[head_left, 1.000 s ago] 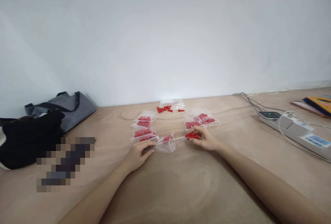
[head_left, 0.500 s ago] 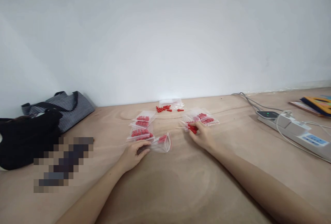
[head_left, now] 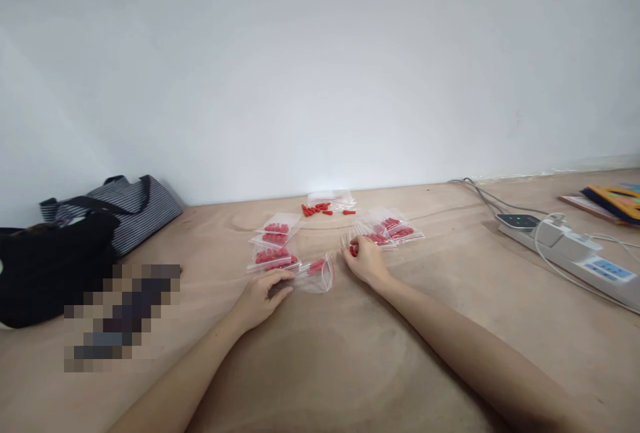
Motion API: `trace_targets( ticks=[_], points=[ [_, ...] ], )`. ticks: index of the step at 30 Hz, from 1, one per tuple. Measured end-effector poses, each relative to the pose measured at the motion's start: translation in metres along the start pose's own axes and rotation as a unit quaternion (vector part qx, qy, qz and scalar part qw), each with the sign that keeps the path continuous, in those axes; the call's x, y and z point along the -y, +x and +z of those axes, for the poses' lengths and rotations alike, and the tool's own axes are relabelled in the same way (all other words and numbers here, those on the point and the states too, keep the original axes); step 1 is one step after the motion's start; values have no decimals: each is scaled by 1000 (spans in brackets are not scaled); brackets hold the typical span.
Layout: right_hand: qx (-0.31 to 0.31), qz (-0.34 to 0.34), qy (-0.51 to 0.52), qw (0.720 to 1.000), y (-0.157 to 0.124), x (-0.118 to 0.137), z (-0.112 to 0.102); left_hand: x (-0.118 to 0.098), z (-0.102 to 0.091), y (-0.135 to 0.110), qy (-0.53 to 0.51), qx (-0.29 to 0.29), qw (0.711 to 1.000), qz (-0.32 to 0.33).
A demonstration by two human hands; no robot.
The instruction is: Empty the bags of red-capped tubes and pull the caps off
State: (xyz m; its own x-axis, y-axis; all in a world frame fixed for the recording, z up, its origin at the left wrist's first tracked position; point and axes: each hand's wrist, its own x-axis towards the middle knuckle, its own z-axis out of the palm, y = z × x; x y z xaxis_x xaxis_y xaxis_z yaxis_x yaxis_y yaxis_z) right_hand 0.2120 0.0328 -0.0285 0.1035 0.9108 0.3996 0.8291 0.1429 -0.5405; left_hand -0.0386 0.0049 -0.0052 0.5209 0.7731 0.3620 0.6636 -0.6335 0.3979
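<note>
Clear bag: in front of red pile, mouth agape (red pieces inside)
Left hand: pinching bag's left end
Right hand: gripping red-capped sticks, front-right of red pile

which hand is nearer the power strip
The right hand: it is left of the power strip, with table between. The left hand is farther left, at the open bag.
</note>
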Motion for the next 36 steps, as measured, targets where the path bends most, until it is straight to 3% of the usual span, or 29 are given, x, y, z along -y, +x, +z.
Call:
trace_targets(
  ticks=[7, 12, 19, 31, 36],
  points=[
    [-35, -46, 49, 997, -5, -13, -8, 1, 4, 0, 3, -5, 1000, 15],
    [3, -101, 83, 991, -14, -21, -18, 0, 6, 1, -1, 1, 1000, 19],
    [72, -180, 40, 980, -24, -2, -22, -4, 11, 4, -15, 15, 999, 30],
    [130, -151, 31, 979, -24, 4, -23, -10, 8, 3, -64, 37, 997, 32],
    [112, -161, 2, 981, -25, 12, -20, -8, 5, 0, -88, 38, 995, 27]
  ],
)
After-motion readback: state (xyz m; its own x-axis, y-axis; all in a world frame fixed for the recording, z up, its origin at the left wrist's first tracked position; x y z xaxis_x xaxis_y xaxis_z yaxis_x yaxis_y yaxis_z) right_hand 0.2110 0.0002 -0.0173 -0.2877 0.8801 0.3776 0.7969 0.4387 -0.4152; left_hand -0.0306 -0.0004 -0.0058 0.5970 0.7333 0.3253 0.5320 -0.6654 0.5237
